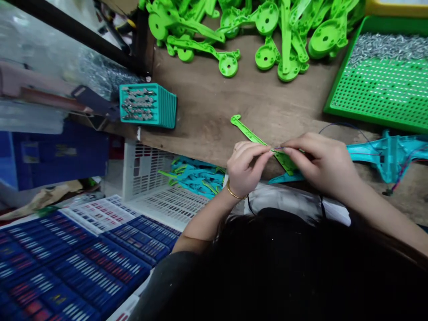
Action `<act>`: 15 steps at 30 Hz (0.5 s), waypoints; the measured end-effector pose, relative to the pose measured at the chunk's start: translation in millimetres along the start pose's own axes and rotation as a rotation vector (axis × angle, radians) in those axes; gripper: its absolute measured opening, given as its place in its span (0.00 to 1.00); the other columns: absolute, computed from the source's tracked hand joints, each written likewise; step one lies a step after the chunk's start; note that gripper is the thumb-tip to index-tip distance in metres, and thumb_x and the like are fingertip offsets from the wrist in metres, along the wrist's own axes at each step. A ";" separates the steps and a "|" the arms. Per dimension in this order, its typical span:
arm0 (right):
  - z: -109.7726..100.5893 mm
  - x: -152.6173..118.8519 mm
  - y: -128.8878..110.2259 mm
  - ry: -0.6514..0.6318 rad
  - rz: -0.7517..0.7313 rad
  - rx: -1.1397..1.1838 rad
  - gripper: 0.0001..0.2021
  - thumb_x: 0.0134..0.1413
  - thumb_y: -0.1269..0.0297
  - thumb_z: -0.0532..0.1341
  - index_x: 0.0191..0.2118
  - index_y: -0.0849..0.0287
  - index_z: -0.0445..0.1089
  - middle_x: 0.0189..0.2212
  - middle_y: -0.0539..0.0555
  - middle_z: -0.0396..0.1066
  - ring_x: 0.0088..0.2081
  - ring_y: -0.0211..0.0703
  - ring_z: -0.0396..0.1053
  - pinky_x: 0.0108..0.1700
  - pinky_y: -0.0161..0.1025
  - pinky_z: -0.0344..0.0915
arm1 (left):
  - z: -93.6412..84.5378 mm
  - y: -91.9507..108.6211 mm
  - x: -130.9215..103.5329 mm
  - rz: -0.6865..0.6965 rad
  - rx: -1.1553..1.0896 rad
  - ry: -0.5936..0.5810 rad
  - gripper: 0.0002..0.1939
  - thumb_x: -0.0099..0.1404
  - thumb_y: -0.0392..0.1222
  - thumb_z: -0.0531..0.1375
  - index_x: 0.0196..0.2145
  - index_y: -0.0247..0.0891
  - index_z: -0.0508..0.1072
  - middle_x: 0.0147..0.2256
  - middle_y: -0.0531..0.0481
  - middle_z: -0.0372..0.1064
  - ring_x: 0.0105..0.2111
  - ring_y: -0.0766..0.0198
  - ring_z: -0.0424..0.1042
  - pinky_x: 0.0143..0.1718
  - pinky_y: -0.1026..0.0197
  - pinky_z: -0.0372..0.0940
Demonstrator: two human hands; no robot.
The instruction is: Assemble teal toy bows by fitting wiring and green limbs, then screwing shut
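1. Right hand (319,162): thumb and forefinger pinch a thin wire (278,148). Left hand (245,165): thumb and forefinger also pressed together, apparently on the wire's other end; the fingertips hide the exact grip.
2. Wire: short dark stretch between the two sets of fingertips, just over the green strip (250,134).
3. Strip: at the near edge of the table (203,104), slanting beneath the fingers, hooked end pointing away from the body. Its wide end overlaps a blue piece (284,179).
4. Step in hand, my judgement: fine wire work at the strip, probably readying or seating the end. Strip and blue piece look unjoined.
5. Next move, as I judge it, calls for a steady pinch, the wire end kept in line with the strip, and no tug on the lead.
6. Just right: blue frame (389,156) with coloured leads (403,174).
7. Farther out: green tray (368,119) of screws (394,47); heap of green parts (289,40) at the far side; teal box (168,107) of metal bits (137,105), left.
8. Below the table, left: white crate (129,174) holding blue and green pieces (197,177).
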State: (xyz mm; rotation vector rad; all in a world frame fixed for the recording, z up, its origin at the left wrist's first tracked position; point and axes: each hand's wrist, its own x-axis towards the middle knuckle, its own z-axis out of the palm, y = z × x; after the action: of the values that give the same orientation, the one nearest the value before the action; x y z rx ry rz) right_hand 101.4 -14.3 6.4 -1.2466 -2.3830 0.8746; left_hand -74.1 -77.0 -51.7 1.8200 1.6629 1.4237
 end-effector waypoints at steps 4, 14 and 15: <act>16.6 25.6 -9.1 -0.052 0.114 -0.057 0.09 0.59 0.60 0.59 0.38 0.57 0.75 0.32 0.52 0.77 0.30 0.41 0.70 0.32 0.37 0.60 | -8.9 -21.3 -1.3 -0.052 0.211 0.080 0.06 0.69 0.42 0.60 0.35 0.41 0.75 0.33 0.51 0.78 0.34 0.63 0.76 0.41 0.56 0.67; 47.5 62.0 -19.9 -0.074 0.160 -0.303 0.11 0.60 0.61 0.56 0.40 0.58 0.74 0.36 0.57 0.75 0.33 0.46 0.69 0.34 0.40 0.57 | -15.3 -51.0 13.5 -0.035 0.427 -0.105 0.12 0.72 0.43 0.54 0.36 0.37 0.75 0.35 0.46 0.77 0.37 0.58 0.72 0.43 0.54 0.59; 48.9 62.8 -18.3 -0.065 0.158 -0.295 0.11 0.60 0.61 0.56 0.40 0.58 0.73 0.35 0.57 0.75 0.33 0.46 0.69 0.34 0.40 0.57 | -15.7 -50.8 13.3 -0.030 0.431 -0.129 0.12 0.73 0.43 0.54 0.36 0.37 0.75 0.36 0.46 0.77 0.37 0.58 0.72 0.44 0.55 0.59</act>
State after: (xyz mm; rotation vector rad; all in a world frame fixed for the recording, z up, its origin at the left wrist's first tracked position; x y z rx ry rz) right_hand 28.3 11.0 -19.6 -1.5557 -2.5636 0.6289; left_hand -118.4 -56.7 -76.8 2.0403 2.0335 0.9613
